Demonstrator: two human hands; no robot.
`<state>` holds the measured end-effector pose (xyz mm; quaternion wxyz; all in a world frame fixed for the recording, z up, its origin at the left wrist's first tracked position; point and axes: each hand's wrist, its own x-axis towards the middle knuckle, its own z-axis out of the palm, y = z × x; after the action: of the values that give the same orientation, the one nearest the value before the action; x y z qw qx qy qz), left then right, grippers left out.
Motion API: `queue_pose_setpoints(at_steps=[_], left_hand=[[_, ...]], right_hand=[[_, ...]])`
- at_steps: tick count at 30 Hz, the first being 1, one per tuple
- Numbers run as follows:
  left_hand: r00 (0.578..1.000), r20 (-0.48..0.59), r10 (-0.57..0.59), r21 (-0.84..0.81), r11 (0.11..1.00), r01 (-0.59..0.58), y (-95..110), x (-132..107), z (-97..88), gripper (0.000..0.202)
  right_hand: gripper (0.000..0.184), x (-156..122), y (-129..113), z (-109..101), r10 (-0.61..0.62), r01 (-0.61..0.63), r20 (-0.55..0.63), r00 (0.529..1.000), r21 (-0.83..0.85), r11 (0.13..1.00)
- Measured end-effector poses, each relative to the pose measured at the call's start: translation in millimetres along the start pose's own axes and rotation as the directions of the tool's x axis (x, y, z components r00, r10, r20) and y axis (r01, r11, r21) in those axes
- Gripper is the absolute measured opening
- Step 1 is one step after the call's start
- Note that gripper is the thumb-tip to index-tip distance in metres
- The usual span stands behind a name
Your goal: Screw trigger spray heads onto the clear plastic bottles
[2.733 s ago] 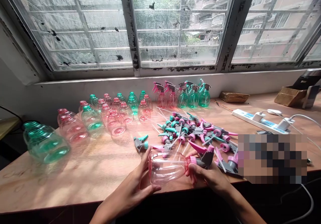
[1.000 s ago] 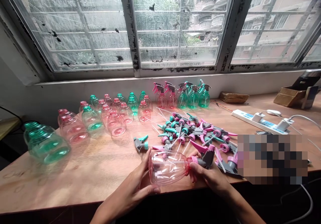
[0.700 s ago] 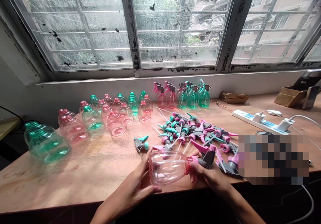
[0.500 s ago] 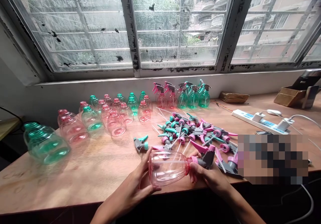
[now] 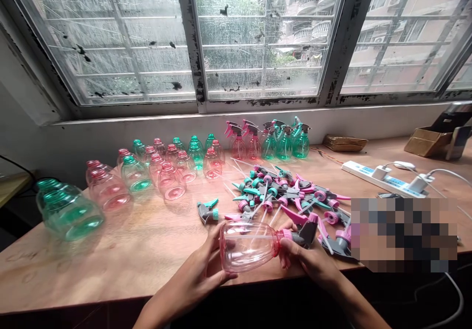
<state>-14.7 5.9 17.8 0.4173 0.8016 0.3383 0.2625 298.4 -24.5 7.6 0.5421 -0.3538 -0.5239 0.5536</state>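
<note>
A clear pink spray bottle [image 5: 248,244] lies on its side in my hands above the wooden bench's front edge. My left hand [image 5: 206,265] is wrapped round its base. My right hand [image 5: 304,257] is closed on the pink collar at its neck, where a grey and pink trigger head [image 5: 304,230] sits with its tube inside the bottle. Just beyond lies a heap of loose pink and teal trigger heads [image 5: 283,194].
Several open pink and green bottles [image 5: 162,166] stand at the left, with larger green ones [image 5: 68,211] at the far left. Finished bottles with triggers [image 5: 271,139] stand by the window ledge. A power strip [image 5: 383,176] and cardboard boxes [image 5: 424,139] are at the right.
The bottle stays in both hands at the same spot. My right hand's fingers have shifted slightly round the collar.
</note>
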Motion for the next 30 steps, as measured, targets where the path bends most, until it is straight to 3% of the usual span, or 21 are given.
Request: queue_pose_setpoints(at_steps=[18,30], left_hand=[[0.999,0.002,-0.050,0.021,0.999,0.050,6,-1,0.1,0.105],[0.998,0.005,-0.070,0.008,0.998,0.070,19,-2,-2.5,0.099]], right_hand=[[0.040,-1,-2,3,0.031,-0.031,-0.013,0.999,-0.010,0.999],[0.043,-3,-10,7,0.056,-0.057,-0.046,0.997,-0.031,0.998]])
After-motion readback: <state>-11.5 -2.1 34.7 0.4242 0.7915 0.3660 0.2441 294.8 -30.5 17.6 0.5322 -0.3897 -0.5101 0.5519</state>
